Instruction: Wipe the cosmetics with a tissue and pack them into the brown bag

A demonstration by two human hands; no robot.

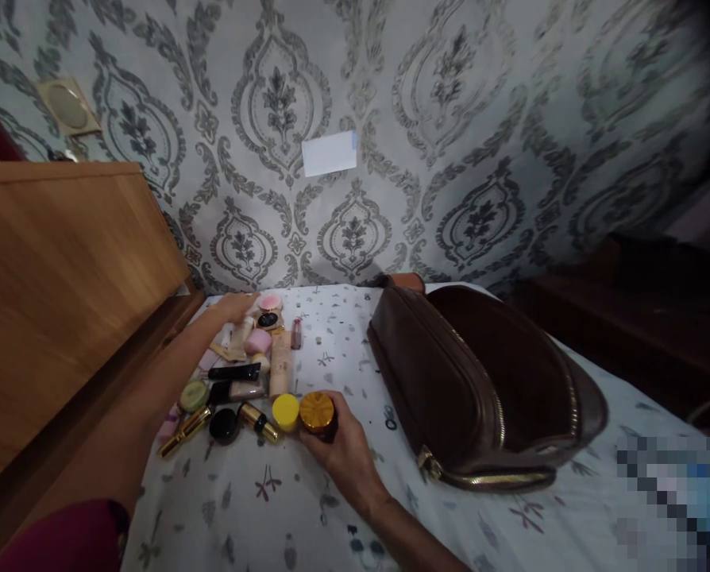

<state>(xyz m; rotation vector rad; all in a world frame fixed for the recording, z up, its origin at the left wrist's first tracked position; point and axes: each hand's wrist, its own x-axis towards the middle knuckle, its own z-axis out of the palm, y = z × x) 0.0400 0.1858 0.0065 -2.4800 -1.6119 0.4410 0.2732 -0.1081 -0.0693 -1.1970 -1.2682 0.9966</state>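
Observation:
My right hand [344, 446] is wrapped around a jar with a gold lid [317, 411], which stands beside a yellow-capped container [286, 411]. My left hand [241, 305] lies stretched out at the far side of a group of cosmetics, its fingertips next to a pink round compact [270, 302]; part of its fingers is hidden. Between my arms are a black round compact [268, 320], a beige tube [280, 364], a black tube [234, 372], a pink item [258, 342], a gold stick [184, 431], a black round jar [223, 426] and a small black-and-gold bottle [258, 422].
A brown leather bag [432, 373] sits unzipped on the patterned sheet [319, 508] to the right. A wooden cabinet [63, 294] borders the left side. Behind is a patterned wall [355, 95] with a white plate [329, 154]. A small lip-tint tube [296, 334] lies behind the jars.

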